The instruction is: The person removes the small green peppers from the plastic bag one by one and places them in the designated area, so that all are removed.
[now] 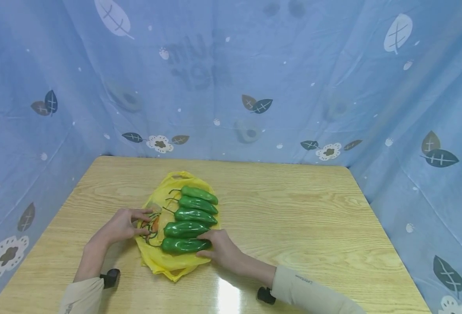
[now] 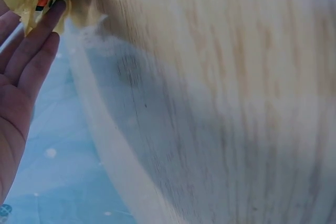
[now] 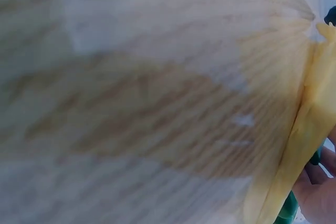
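Observation:
Several long green peppers lie side by side on a flattened yellow plastic bag, stems pointing left. The nearest green pepper has its right tip between the thumb and fingers of my right hand. At the bag's left side, my left hand touches the yellow plastic with thumb and fingers spread around a dark and orange printed patch. Its fingers look fairly straight in the left wrist view. The right wrist view catches the yellow bag and a bit of green pepper beside my right hand.
The bag rests on a wood-grain table, left of its middle. A blue curtain printed with leaves and flowers stands behind the table and along both sides. Light glares off the table's near edge.

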`<state>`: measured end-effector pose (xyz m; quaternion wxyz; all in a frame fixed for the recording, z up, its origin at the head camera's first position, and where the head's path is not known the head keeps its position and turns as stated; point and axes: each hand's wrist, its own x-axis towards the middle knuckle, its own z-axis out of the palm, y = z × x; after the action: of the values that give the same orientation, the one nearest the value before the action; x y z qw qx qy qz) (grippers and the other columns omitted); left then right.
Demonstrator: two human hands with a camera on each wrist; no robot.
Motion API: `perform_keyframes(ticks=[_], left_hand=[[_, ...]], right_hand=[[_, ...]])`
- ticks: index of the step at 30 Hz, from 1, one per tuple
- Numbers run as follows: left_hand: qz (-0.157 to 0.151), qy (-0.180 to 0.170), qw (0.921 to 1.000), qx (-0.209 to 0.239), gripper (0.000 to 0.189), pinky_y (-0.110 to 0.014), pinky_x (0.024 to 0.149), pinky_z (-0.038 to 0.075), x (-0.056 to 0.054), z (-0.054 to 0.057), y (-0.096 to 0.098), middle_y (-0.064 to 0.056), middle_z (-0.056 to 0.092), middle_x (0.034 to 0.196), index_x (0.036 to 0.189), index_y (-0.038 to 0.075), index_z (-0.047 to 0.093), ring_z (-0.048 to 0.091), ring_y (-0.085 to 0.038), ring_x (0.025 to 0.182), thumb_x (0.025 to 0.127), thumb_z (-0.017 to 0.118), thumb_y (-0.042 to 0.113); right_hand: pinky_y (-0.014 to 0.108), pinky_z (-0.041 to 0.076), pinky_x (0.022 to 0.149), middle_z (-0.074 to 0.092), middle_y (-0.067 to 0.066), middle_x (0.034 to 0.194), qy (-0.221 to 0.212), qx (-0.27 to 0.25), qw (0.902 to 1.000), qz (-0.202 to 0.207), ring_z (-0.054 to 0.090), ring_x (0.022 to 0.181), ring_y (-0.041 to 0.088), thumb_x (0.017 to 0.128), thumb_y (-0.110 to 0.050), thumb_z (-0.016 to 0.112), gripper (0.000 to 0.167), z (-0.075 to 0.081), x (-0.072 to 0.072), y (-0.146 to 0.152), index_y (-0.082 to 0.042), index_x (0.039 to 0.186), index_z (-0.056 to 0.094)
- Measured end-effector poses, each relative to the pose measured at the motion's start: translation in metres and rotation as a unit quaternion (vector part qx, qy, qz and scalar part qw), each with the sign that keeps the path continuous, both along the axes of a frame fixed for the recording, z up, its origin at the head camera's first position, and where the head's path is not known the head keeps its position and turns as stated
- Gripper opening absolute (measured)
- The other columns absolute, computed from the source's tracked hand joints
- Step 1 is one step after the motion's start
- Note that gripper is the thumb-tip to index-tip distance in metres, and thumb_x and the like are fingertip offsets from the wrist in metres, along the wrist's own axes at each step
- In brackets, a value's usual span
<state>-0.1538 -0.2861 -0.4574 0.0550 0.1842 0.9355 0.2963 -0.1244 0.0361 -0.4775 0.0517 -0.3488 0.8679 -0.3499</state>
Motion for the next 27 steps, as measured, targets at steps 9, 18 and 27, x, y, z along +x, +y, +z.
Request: perform_keyframes(ticks=[9, 18, 27], left_hand=[[0.002, 0.0, 1.0, -0.008, 0.033, -0.047, 0.086, 0.051, 0.0032, -0.0008, -0.0005, -0.018, 0.058, 0.13, 0.105, 0.004, 0.074, 0.05, -0.044, 0.121, 0.076, 0.082, 0.017], [0.002, 0.01, 0.9998, -0.016, 0.031, -0.047, 0.086, 0.05, 0.0017, 0.0012, 0.0001, -0.017, 0.059, 0.129, 0.103, 0.005, 0.075, 0.05, -0.044, 0.121, 0.075, 0.082, 0.017], [-0.002, 0.018, 0.9997, -0.014, 0.031, -0.045, 0.083, 0.052, 0.0011, 0.0011, 0.001, -0.018, 0.06, 0.127, 0.102, 0.004, 0.075, 0.051, -0.044, 0.119, 0.075, 0.082, 0.02]], right_hand=[[0.015, 0.051, 0.072, 0.072, 0.006, 0.099, -0.053, -0.08, 0.9948, -0.035, 0.064, 0.085, 0.006, 0.07, -0.02, 0.083, 0.04, -0.0046, -0.0063, 0.0033, -0.003, 0.105, 0.073], [0.015, 0.045, 0.062, 0.074, 0.004, 0.093, -0.113, -0.095, 0.9863, -0.075, 0.047, 0.062, 0.0, 0.072, -0.018, 0.084, 0.032, -0.0019, -0.0071, 0.0051, -0.007, 0.101, 0.076], [0.013, 0.022, 0.038, 0.04, -0.012, 0.047, -0.17, -0.123, 0.9743, -0.082, 0.026, 0.04, -0.001, 0.076, -0.022, 0.081, 0.032, -0.0024, -0.0069, 0.0056, -0.006, 0.103, 0.075]])
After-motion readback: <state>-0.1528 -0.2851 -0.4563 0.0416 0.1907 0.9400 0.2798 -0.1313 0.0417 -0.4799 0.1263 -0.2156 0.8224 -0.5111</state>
